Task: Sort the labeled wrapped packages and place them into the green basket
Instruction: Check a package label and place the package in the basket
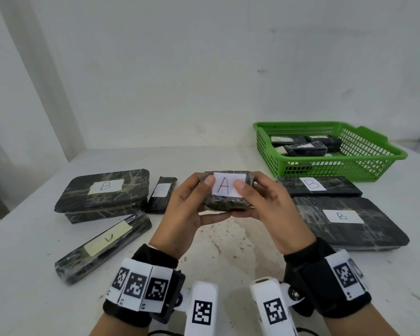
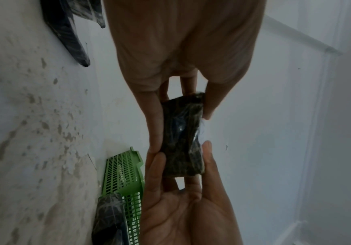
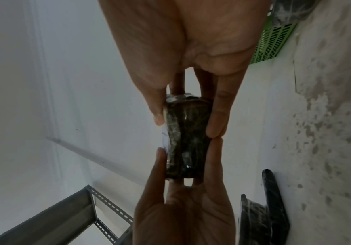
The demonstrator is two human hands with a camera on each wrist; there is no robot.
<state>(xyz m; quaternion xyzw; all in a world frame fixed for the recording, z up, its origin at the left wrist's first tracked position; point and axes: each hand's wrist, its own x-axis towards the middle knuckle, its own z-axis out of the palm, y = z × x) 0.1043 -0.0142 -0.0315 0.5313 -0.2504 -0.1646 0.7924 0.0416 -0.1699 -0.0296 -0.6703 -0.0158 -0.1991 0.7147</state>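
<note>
Both hands, left [image 1: 180,209] and right [image 1: 267,207], pinch the A pack [image 1: 226,194] short of the basket [image 1: 364,163]; slick wrap could slip mid-carry.

**Glossy film, paper labels, mesh plastic**

The small package [image 1: 227,197] wears dark, crinkled, glossy plastic film with a matt white paper label [image 1: 228,186]. The green basket [image 1: 364,163] is perforated plastic. The white table [image 1: 228,238] looks matt, chipped and speckled. The wrist bands [image 1: 308,263] are black cloth.

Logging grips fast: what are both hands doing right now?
Left hand: holding the package labeled A, thumb on top, fingers beneath.
Right hand: holding the same package from the other end.
</note>
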